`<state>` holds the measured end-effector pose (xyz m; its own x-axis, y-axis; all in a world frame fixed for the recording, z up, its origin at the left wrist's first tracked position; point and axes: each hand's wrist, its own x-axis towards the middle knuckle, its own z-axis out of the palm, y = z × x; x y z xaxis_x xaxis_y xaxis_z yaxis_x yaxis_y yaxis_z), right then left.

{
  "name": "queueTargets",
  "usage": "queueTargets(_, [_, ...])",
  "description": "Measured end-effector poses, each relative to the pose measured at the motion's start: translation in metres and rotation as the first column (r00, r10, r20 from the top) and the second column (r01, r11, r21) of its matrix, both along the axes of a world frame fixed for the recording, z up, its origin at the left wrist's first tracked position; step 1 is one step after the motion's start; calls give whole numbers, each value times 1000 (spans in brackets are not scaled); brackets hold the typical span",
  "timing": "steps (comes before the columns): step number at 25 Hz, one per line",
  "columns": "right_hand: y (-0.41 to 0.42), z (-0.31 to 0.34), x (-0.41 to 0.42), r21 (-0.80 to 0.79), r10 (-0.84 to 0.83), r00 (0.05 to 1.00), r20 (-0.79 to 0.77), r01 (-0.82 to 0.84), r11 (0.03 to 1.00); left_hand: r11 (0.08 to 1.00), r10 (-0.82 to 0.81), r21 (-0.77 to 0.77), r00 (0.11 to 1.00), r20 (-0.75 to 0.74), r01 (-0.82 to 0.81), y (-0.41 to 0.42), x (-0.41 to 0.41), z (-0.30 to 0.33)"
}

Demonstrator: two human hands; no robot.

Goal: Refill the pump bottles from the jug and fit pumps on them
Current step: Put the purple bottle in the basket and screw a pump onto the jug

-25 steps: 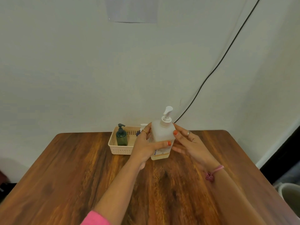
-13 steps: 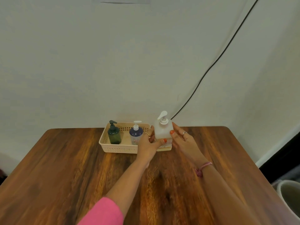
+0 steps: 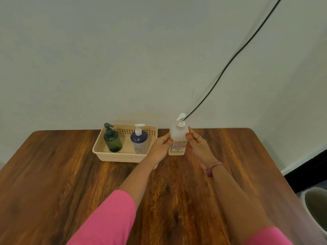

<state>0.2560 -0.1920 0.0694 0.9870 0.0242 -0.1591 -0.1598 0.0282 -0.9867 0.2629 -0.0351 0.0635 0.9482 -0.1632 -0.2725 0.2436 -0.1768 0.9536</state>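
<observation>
A cream basket (image 3: 122, 157) stands at the far edge of the wooden table (image 3: 53, 174), close to the wall (image 3: 123, 59). It holds a dark green bottle (image 3: 112, 139) on its left side and a blue bottle (image 3: 139, 140) on its right side, both upright with pumps fitted. Just right of the basket, outside it, a white bottle (image 3: 178, 138) stands upright on the table with a white pump (image 3: 180, 119) on top and a thin layer of yellowish liquid at its base. The left hand (image 3: 160, 149) occupies the gap between basket and white bottle, thumb and fingers closed on the bottle's left side. The right hand (image 3: 199, 144) grips the bottle's right side, thumb on the front face. A black cable (image 3: 230, 62) runs diagonally down the wall and ends behind the pump. A pale bin (image 3: 315, 207) stands on the floor off the table's right edge. The near half of the table is open apart from both forearms.
</observation>
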Motion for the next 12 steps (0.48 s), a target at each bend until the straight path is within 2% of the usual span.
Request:
queueTargets(7, [-1, -35, 21, -88, -36, 997, -67, 30, 996, 999, 44, 8, 997, -70, -44, -11, 16, -32])
queueTargets(12, [3, -46, 24, -88, -52, 992, -112, 42, 995, 998, 49, 49, 994, -93, -45, -12, 19, -38])
